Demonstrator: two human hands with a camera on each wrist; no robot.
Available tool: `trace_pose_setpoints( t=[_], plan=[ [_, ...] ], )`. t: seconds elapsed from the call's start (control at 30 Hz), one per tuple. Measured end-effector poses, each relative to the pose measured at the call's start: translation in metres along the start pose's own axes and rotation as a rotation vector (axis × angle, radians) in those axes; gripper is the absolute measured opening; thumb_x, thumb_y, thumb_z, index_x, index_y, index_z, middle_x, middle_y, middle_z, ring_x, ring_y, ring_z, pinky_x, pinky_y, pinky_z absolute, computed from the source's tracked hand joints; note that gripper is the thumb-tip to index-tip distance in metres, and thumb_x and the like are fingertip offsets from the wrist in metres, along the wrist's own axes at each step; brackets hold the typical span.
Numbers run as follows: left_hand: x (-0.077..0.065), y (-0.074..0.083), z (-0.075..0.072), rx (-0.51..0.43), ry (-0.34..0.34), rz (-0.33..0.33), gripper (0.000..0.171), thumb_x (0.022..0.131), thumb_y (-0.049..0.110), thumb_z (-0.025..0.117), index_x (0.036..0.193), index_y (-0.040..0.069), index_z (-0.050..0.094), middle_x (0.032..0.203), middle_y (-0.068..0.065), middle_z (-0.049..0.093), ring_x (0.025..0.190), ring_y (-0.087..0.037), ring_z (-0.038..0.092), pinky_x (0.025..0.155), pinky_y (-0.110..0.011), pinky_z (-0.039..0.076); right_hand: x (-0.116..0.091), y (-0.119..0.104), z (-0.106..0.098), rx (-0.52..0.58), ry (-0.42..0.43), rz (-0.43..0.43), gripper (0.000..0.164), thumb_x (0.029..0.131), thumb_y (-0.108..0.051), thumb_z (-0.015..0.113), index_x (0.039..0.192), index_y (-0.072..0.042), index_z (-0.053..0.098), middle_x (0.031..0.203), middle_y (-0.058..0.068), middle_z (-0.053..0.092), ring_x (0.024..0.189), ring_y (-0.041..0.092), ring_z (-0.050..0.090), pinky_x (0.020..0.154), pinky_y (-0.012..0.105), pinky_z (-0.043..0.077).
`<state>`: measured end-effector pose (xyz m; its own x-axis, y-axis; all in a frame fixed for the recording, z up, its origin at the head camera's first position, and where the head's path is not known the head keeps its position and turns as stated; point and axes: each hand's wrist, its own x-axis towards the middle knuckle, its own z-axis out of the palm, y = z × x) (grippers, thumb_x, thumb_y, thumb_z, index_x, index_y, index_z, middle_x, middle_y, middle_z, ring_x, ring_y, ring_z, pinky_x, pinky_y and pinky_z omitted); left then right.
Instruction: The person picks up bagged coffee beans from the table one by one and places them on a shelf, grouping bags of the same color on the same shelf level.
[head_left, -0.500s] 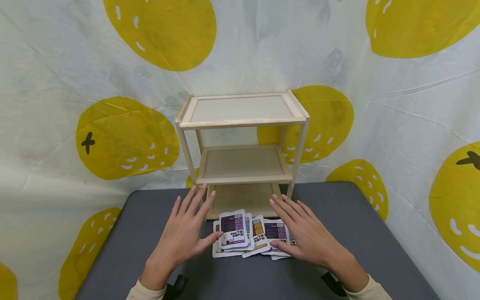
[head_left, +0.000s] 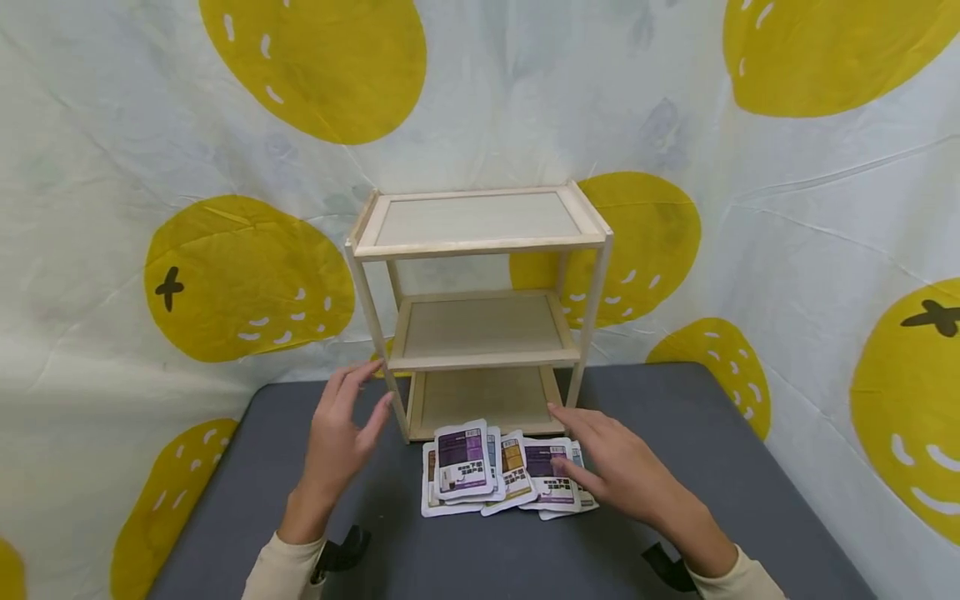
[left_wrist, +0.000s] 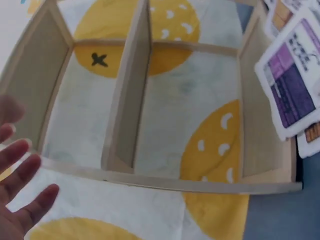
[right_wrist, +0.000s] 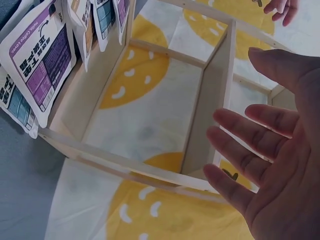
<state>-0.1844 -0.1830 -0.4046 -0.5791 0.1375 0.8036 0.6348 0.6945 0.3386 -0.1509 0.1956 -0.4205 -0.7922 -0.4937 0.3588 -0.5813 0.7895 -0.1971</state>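
Note:
Several flat white packets with purple, orange and blue printed panels lie overlapping in front of the shelf; a purple packet [head_left: 462,458] is on top at the left, another purple packet [head_left: 551,473] at the right. My left hand [head_left: 335,442] hovers left of the pile near the shelf's front left post, thumb apart from the fingers, holding nothing. My right hand [head_left: 622,462] is over the pile's right end, fingers extended, and overlaps the packets' edge in the head view. In the right wrist view its palm [right_wrist: 285,170] is bare. Behind the packets stands a three-tier wooden shelf [head_left: 483,360].
The shelf's top tier [head_left: 480,218] has a raised rim at its sides. A dark grey table [head_left: 420,558] carries everything. Behind and beside it hangs a pale cloth [head_left: 480,100] printed with large yellow fruit.
My left hand has moved left, away from the packets, and turned so its fingers bend toward the shelf. My right hand has shifted slightly, uncovering more of the right packets.

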Motion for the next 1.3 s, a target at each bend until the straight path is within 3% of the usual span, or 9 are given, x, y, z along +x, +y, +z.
trace_pose_setpoints(
  t=[0.1, 0.17, 0.23, 0.4, 0.6, 0.7, 0.9, 1.1, 1.3],
  plan=[
    [0.008, -0.012, 0.003, -0.155, 0.077, -0.097, 0.059, 0.081, -0.011, 0.077, 0.135, 0.001, 0.059, 0.124, -0.017, 0.060, 0.108, -0.032, 0.061, 0.089, -0.023, 0.052, 0.000, 0.002, 0.000, 0.015, 0.020, -0.003, 0.069, 0.091, -0.038, 0.076, 0.150, -0.015, 0.050, 0.140, 0.005, 0.061, 0.125, 0.026, 0.061, 0.098, 0.052, 0.053],
    [0.013, -0.020, 0.004, -0.246, 0.082, -0.148, 0.066, 0.081, -0.015, 0.075, 0.141, 0.000, 0.052, 0.131, -0.021, 0.056, 0.114, -0.036, 0.057, 0.094, -0.019, 0.049, 0.000, 0.003, 0.000, 0.032, 0.030, -0.011, 0.068, 0.090, -0.036, 0.078, 0.149, -0.014, 0.051, 0.139, 0.004, 0.062, 0.123, 0.025, 0.062, 0.096, 0.051, 0.054],
    [0.020, -0.027, 0.005, -0.353, 0.062, -0.186, 0.076, 0.082, -0.018, 0.071, 0.149, 0.000, 0.042, 0.140, -0.022, 0.049, 0.123, -0.041, 0.051, 0.100, -0.022, 0.047, 0.000, 0.004, 0.000, 0.049, 0.030, -0.010, 0.066, 0.090, -0.035, 0.078, 0.148, -0.015, 0.052, 0.140, 0.003, 0.062, 0.123, 0.023, 0.062, 0.096, 0.049, 0.055],
    [0.036, -0.039, 0.009, -0.594, -0.029, -0.284, 0.091, 0.086, -0.015, 0.068, 0.160, 0.015, 0.025, 0.157, -0.014, 0.035, 0.140, -0.039, 0.038, 0.112, -0.033, 0.041, -0.001, 0.004, 0.000, 0.074, 0.011, -0.001, 0.061, 0.093, -0.035, 0.074, 0.147, -0.015, 0.053, 0.141, 0.001, 0.061, 0.125, 0.022, 0.061, 0.097, 0.048, 0.055],
    [0.043, -0.058, 0.020, -0.786, -0.125, -0.337, 0.094, 0.089, -0.016, 0.062, 0.162, 0.023, 0.018, 0.157, -0.014, 0.031, 0.138, -0.039, 0.039, 0.106, -0.030, 0.046, -0.002, 0.005, 0.001, 0.077, 0.007, 0.002, 0.059, 0.094, -0.036, 0.073, 0.147, -0.017, 0.054, 0.140, 0.000, 0.062, 0.124, 0.021, 0.062, 0.097, 0.047, 0.055],
    [0.043, -0.065, 0.025, -0.844, -0.135, -0.333, 0.091, 0.089, -0.018, 0.058, 0.161, 0.022, 0.021, 0.154, -0.018, 0.034, 0.135, -0.039, 0.043, 0.101, -0.029, 0.051, -0.002, 0.005, 0.001, 0.078, 0.010, -0.003, 0.059, 0.094, -0.035, 0.073, 0.147, -0.018, 0.054, 0.140, 0.000, 0.062, 0.124, 0.021, 0.062, 0.096, 0.047, 0.056],
    [0.042, -0.073, 0.032, -0.870, -0.119, -0.346, 0.077, 0.092, -0.016, 0.058, 0.157, 0.015, 0.030, 0.144, -0.018, 0.044, 0.125, -0.024, 0.054, 0.095, -0.026, 0.055, -0.001, 0.006, 0.001, 0.084, 0.007, -0.010, 0.058, 0.094, -0.034, 0.073, 0.146, -0.018, 0.054, 0.140, 0.000, 0.062, 0.124, 0.021, 0.062, 0.096, 0.047, 0.056],
    [0.042, -0.074, 0.035, -0.864, -0.088, -0.368, 0.061, 0.093, -0.011, 0.062, 0.149, 0.006, 0.042, 0.131, -0.020, 0.052, 0.118, -0.036, 0.054, 0.092, -0.029, 0.057, 0.001, 0.009, 0.001, 0.097, -0.019, 0.007, 0.056, 0.095, -0.035, 0.072, 0.145, -0.017, 0.055, 0.140, 0.001, 0.061, 0.125, 0.023, 0.061, 0.097, 0.048, 0.055],
    [0.043, -0.076, 0.036, -0.845, -0.089, -0.363, 0.051, 0.096, -0.005, 0.063, 0.143, 0.008, 0.050, 0.126, -0.022, 0.055, 0.113, -0.032, 0.056, 0.091, -0.031, 0.058, 0.002, 0.012, 0.006, 0.153, -0.049, 0.034, 0.055, 0.096, -0.033, 0.072, 0.145, -0.014, 0.055, 0.142, 0.001, 0.060, 0.129, 0.023, 0.059, 0.102, 0.049, 0.052]
  ],
)
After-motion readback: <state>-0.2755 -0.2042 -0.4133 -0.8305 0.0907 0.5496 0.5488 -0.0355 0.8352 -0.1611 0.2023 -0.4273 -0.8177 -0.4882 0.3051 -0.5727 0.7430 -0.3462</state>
